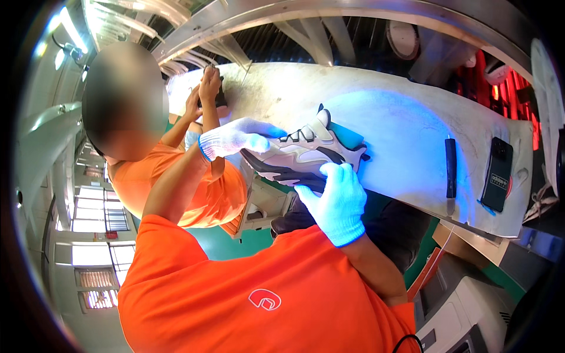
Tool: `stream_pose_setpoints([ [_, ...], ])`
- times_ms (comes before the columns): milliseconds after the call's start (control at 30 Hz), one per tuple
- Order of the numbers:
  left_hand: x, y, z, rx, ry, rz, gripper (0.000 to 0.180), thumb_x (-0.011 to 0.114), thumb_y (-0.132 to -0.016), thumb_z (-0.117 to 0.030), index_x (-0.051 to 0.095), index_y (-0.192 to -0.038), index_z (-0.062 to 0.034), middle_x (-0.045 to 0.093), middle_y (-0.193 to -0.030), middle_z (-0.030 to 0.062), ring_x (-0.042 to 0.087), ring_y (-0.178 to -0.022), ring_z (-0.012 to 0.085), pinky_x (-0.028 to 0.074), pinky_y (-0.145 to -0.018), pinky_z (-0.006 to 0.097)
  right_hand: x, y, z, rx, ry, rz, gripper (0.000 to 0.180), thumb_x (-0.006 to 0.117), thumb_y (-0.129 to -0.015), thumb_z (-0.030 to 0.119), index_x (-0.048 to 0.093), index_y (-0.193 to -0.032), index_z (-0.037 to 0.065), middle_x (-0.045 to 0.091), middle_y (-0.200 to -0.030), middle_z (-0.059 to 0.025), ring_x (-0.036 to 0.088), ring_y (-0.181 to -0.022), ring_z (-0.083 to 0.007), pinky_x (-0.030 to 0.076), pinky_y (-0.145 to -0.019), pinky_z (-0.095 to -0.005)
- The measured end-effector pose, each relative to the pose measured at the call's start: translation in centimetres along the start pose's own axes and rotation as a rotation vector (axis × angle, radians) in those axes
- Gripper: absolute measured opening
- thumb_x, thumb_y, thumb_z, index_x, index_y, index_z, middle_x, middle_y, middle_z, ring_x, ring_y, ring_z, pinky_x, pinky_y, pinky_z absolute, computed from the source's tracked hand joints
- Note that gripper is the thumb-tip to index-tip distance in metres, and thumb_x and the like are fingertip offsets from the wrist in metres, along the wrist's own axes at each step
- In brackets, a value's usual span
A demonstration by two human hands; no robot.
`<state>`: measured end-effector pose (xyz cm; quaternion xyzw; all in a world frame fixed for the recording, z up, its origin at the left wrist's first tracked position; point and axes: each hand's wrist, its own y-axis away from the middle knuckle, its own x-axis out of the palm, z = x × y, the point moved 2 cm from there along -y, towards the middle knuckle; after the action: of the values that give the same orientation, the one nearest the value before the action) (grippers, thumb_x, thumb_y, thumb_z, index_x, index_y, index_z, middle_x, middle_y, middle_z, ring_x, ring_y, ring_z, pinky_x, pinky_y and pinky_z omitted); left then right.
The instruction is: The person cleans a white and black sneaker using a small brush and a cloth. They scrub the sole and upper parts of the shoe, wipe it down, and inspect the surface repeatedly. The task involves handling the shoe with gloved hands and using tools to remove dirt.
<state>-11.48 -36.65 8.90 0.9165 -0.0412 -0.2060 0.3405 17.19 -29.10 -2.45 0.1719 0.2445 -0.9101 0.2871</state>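
Note:
A grey and white sneaker with black trim, dark laces and a black-and-white sole is held over the near edge of the worktable. Its toe points left, and a teal-blue part shows at the ankle opening. My left hand, in a white knit glove, is closed over the toe end. Toward the heel, my gloved right hand grips the near side, its thumb by the sole and its fingers on the side. Bluish light falls on this glove and on the table around the heel.
On the pale worktable to the right lie a black-handled tool with a metal blade and a black phone. A metal rail runs along the back. At left, a co-worker in orange handles a dark shoe.

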Motion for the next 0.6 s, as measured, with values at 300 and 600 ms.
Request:
stream_pose_setpoints([
  [300,1.9,-1.0,0.2,-0.035,-0.407,0.144,0.120,0.096,-0.082,-0.058,0.038,-0.176,-0.0097,0.069,-0.154,0.0203,0.068,-0.138,0.0352,0.052,-0.119,0.043,1.4,1.0,1.0,-0.151,0.209,-0.004,0.074,0.104,-0.068,0.035,0.059,-0.123,0.014,0.060,-0.099,-0.0106,0.067,-0.087,-0.0348,0.055,-0.068,-0.0466],
  [600,2.6,-1.3,-1.7,-0.045,-0.663,0.136,0.139,0.102,-0.068,-0.053,0.029,-0.178,-0.0097,0.071,-0.148,0.0254,0.071,-0.132,0.0442,0.057,-0.110,0.047,1.4,0.8,1.1,-0.080,0.211,0.013,0.073,0.104,-0.068,0.035,0.061,-0.123,0.013,0.063,-0.100,-0.0107,0.068,-0.089,-0.0353,0.057,-0.072,-0.0462],
])
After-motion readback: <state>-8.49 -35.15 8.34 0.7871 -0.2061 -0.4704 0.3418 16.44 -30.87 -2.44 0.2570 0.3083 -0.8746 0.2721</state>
